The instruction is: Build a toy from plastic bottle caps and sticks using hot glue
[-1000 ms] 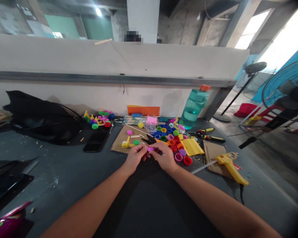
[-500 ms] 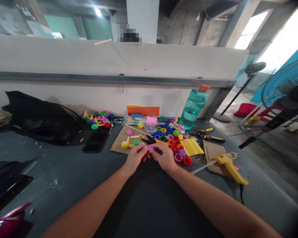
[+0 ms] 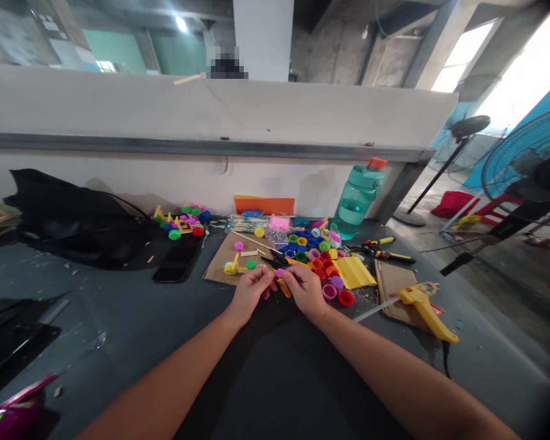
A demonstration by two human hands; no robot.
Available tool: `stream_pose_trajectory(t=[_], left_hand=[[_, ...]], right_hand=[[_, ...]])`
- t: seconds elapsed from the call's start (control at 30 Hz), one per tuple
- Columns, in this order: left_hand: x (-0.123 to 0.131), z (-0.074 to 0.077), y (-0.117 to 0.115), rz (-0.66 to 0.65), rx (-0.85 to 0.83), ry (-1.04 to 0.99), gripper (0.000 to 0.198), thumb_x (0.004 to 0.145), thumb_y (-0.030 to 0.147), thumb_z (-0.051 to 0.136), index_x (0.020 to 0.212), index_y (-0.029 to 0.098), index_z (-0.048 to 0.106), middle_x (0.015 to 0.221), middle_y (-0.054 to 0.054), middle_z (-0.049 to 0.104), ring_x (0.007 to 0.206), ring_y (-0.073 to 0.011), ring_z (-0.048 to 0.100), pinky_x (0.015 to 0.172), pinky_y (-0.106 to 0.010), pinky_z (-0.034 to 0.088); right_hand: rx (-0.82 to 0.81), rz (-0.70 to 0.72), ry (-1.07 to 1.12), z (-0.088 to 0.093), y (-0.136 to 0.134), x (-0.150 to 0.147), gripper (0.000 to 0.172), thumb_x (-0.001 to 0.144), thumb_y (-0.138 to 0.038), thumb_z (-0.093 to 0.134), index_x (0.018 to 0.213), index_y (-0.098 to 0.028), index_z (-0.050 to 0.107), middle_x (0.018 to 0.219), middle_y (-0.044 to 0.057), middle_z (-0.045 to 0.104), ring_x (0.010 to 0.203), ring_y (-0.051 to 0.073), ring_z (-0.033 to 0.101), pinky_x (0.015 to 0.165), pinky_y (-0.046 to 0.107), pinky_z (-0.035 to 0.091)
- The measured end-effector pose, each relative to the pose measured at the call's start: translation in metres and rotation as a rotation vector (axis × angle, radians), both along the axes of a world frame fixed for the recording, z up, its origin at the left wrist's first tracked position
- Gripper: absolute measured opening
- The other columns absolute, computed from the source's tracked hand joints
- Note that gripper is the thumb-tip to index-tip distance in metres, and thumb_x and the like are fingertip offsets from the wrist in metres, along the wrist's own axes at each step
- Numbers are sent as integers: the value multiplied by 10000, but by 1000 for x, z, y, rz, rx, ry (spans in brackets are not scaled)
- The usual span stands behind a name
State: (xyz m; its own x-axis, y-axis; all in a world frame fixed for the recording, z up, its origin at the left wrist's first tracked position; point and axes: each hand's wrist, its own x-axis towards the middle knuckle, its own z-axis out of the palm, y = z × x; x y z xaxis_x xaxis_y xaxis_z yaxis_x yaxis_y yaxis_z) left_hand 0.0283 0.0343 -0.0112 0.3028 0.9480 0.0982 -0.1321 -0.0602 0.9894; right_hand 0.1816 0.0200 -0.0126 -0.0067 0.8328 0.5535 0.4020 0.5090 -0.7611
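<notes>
My right hand (image 3: 306, 291) pinches a small pinkish-purple plastic cap (image 3: 280, 272) between thumb and fingers. My left hand (image 3: 253, 292) is close beside it, thumb and fingertips pressed together; what sits between them is too small to make out. An orange strip (image 3: 284, 288) shows just below the cap, between the hands. Behind my left hand, a yellow plastic piece (image 3: 231, 265) and a green cap (image 3: 251, 264) rest on a cardboard sheet (image 3: 216, 266). Black-handled scissors or a similar tool (image 3: 275, 260) lie just beyond my fingertips.
Several coloured caps (image 3: 318, 264) are heaped right of my hands, near a yellow packet (image 3: 355, 272). A yellow glue gun (image 3: 424, 305) lies on cardboard at the right. A teal bottle (image 3: 355, 201) stands behind, by the partition (image 3: 165, 165). A black phone (image 3: 176, 261) lies left.
The pinkish-purple cap has turned and now shows less between my fingers. My hands have drawn slightly apart, so more of the orange strip shows.
</notes>
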Motion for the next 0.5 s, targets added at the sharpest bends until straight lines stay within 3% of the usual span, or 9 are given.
stream_pose_trajectory(t=[0.17, 0.37, 0.43, 0.5], left_hand=[[1, 0, -1, 66, 0, -9, 255, 729, 408, 642, 806, 165, 621, 622, 22, 568, 454, -73, 435, 434, -212, 334], [1, 2, 0, 68, 8, 6, 220, 726, 371, 646, 709, 153, 619, 606, 25, 537, 461, -67, 414, 442, -211, 306], [0, 2, 1, 79, -7, -12, 214, 730, 366, 643, 704, 155, 618, 579, 33, 519, 460, -67, 402, 444, -211, 298], [0, 0, 2, 84, -23, -29, 214, 723, 367, 650, 696, 157, 618, 553, 38, 504, 456, -69, 393, 445, -213, 293]], right_hand=[[-23, 49, -55, 0, 0, -1, 273, 884, -350, 491, 702, -185, 611, 661, 13, 576, 632, 130, 548, 593, 240, 429], [-31, 81, -107, 1, -1, -1, 243, 882, -329, 492, 721, -191, 610, 668, 15, 567, 648, 137, 548, 599, 244, 433], [-13, 62, -104, 1, -2, -2, 142, 836, -324, 562, 825, -197, 623, 743, 23, 591, 674, 144, 554, 613, 253, 448], [14, 39, -96, 1, -3, -3, 213, 769, -304, 642, 956, -205, 613, 840, 36, 606, 701, 151, 560, 626, 262, 467]])
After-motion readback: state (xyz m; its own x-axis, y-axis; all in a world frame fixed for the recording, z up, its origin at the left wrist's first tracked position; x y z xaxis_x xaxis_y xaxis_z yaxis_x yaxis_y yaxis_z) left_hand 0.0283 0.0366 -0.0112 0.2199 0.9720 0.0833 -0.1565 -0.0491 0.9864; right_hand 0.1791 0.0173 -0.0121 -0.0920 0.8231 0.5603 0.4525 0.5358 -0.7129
